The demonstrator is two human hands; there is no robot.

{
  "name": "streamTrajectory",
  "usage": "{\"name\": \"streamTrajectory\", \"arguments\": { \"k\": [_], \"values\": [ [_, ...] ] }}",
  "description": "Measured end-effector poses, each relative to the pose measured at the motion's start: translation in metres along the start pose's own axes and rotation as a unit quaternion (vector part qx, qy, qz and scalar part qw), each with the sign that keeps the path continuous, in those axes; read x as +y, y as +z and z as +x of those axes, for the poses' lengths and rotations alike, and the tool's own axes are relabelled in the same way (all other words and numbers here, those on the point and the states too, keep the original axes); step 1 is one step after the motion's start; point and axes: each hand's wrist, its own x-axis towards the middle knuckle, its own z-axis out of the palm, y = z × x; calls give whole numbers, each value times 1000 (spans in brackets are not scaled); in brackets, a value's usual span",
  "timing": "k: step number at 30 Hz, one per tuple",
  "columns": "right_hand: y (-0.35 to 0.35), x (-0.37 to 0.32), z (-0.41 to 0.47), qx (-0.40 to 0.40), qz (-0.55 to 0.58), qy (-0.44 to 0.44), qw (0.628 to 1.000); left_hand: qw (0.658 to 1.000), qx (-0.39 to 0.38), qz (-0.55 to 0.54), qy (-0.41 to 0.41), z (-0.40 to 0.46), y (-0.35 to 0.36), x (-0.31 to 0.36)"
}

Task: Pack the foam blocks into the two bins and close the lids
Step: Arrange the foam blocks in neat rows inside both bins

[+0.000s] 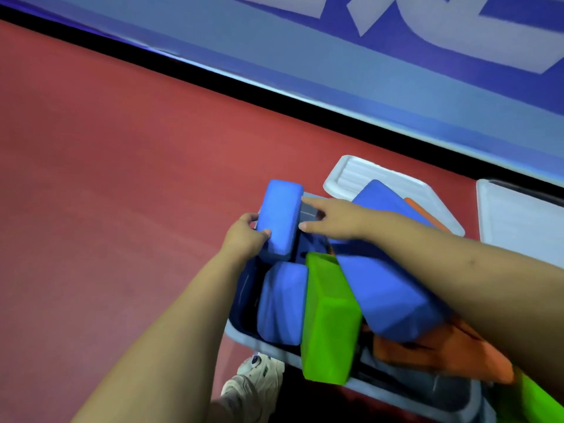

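Note:
A dark blue bin with a pale rim [241, 334] stands on the red floor, crowded with foam blocks. My left hand [244, 236] grips a small blue block [279, 218] at the bin's far left corner. My right hand [332, 219] reaches across with fingers straight, its fingertips against that block's right side. Inside the bin sit another blue block [282, 303], a green block [329, 319], a long blue block [387, 297] and an orange block [433, 352]. A further blue block [384, 196] and an orange piece [424, 213] lie on the pale lid [354, 175] behind the bin.
A second pale lid or bin [518, 218] sits at the right edge. A blue wall with a black base strip [274, 96] runs diagonally behind. My white shoe [253, 383] stands just left of the bin's near corner. Another green block [537, 401] shows at the bottom right.

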Motion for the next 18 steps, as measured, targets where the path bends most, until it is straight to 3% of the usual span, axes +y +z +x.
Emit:
{"name": "streamTrajectory", "arguments": {
  "k": [4,7,11,13,15,18],
  "values": [
    [-34,7,-36,139,-92,5,986,995,42,89,25,-6,2,10],
    [-38,30,-71,110,-172,128,970,994,52,85,40,-18,4,29],
    [-35,50,-104,55,-47,207,976,994,63,64,68,-48,12,54],
    [-34,54,-115,59,-10,207,977,999,10,-27,46,-69,22,65],
    [-31,57,-128,91,45,205,974,986,-101,-129,-11,-93,36,72],
    [-25,67,-149,148,173,194,954,978,-182,-88,-44,-116,55,68]
  ]
}}
